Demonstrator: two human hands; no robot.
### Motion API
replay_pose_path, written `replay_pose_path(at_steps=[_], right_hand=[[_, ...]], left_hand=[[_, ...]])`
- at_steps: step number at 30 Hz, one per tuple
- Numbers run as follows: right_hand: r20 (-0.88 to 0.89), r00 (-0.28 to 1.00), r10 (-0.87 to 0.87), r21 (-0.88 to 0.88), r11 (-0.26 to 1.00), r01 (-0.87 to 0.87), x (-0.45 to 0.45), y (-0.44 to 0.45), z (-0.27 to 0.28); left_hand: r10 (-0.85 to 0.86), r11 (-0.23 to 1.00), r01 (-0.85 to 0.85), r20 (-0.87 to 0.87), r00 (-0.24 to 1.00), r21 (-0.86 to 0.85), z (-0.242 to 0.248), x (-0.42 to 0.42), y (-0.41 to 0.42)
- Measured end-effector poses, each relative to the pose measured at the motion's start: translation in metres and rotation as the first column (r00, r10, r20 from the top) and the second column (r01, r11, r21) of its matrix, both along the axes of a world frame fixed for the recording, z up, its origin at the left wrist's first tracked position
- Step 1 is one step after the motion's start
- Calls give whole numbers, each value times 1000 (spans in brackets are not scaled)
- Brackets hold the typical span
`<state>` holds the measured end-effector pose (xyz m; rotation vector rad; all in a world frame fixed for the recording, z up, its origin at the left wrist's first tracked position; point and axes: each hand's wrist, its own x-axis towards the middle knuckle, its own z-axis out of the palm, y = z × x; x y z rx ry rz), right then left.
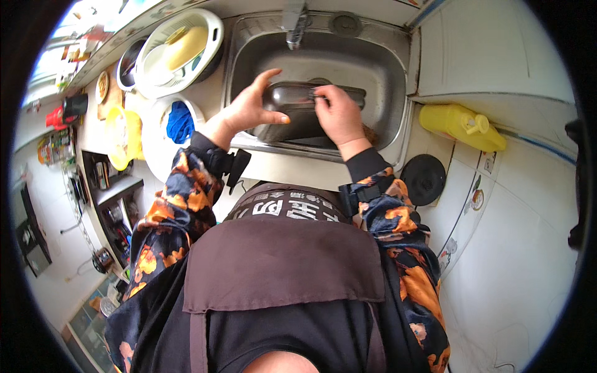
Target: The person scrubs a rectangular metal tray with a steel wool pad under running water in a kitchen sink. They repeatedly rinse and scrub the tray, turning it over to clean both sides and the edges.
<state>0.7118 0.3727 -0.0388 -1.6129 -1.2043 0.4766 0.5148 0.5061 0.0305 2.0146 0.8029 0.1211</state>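
Note:
A dark, glossy rectangular pan or tray (291, 95) stands tilted in the stainless steel sink (392, 74), below the faucet (295, 37). My left hand (254, 105) is at its left end, thumb and fingers spread wide; whether it touches the rim cannot be told. My right hand (339, 114) is over the right half, fingers pinched together on a small dark thing at the rim, too blurred to name. The lower part of the sink holds the dark side of the tray in shadow.
Left of the sink are a white draining basket (212, 25) with a yellow bowl (189, 46), a white basin (154, 135) with a blue cloth (180, 122), and a yellow basket (120, 161). On the right are a yellow plastic jug (443, 120) and a black round lid (423, 180).

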Motion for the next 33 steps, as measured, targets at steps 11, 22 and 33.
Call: replay_pose_path(at_steps=[11,22,33], right_hand=[[187,981,57,1,998,-58,-37,2,-18],[444,881,165,-154,982,-106,-11,8,-29],[384,923,27,-280,956,88,20,26,-47]], left_hand=[[-34,861,365,-678,735,353,-25,34,-4],[-25,913,288,-666,745,288,-49,33,5],[-25,927,266,-664,748,264,-51,40,15]])
